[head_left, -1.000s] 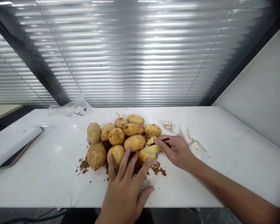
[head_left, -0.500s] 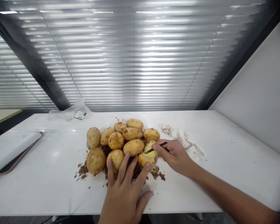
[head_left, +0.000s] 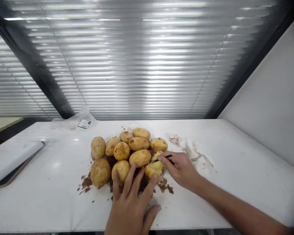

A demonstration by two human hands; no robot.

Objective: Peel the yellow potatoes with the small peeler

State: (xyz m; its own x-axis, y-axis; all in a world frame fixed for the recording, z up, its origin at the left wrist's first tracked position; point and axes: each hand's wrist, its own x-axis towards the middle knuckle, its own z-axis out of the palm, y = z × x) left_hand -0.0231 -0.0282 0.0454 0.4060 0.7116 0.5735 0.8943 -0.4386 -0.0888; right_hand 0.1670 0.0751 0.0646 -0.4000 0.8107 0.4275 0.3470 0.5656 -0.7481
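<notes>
A white object [head_left: 13,158] lies far left on the worktop [head_left: 51,209], then a labelled plastic bag [head_left: 71,122]. Potatoes [head_left: 100,173] cluster next; the left hand [head_left: 129,209] rests at their front, fingers [head_left: 128,183] spread, grasping nothing. At the cluster's right front sits a gouged potato [head_left: 152,170], a thin black tool [head_left: 169,156] against its flesh, pinched in the right hand [head_left: 182,168].

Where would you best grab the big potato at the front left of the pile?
The front-left potato looks best gripped around its rounded middle, from the left, where low brown scraps lie; other potatoes stand behind it and to its right.
</notes>
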